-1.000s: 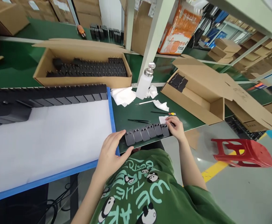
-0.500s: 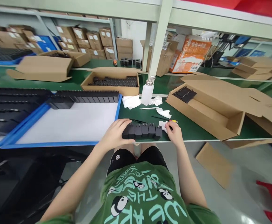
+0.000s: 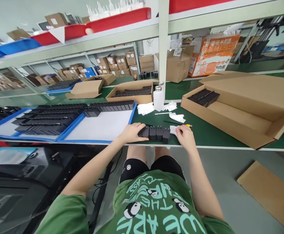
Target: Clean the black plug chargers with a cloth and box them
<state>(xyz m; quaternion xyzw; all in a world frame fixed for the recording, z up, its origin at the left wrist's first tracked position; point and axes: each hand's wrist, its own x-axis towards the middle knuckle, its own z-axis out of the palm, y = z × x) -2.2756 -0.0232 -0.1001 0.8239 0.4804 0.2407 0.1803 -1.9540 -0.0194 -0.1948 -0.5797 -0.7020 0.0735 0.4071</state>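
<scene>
A short row of black plug-in power adapters (image 3: 159,133), prongs upward, stands at the front edge of the green bench. My left hand (image 3: 133,132) grips the row's left end, thumb in front and fingers behind, partly covering the end adapter. Just past the right end, my right hand (image 3: 185,135) pinches a crumpled white wipe (image 3: 174,130), close to the last adapter. Behind it lie a dark thin tool (image 3: 172,123) and a yellow-tipped piece (image 3: 188,125). A white bottle with a metal top (image 3: 158,99) stands further back among more wipes (image 3: 145,108).
On the left, a blue-rimmed tray (image 3: 102,123) holds adapters along its back; another tray (image 3: 46,137) beside it holds several rows. An open carton (image 3: 234,122) with some adapters sits at right. Another carton (image 3: 129,98) stands behind, near an upright post (image 3: 163,48).
The camera view has tilted up and swung, showing more shelf and trays at left. My left hand stays on the row's left end; my right hand still pinches the wipe beside it.
</scene>
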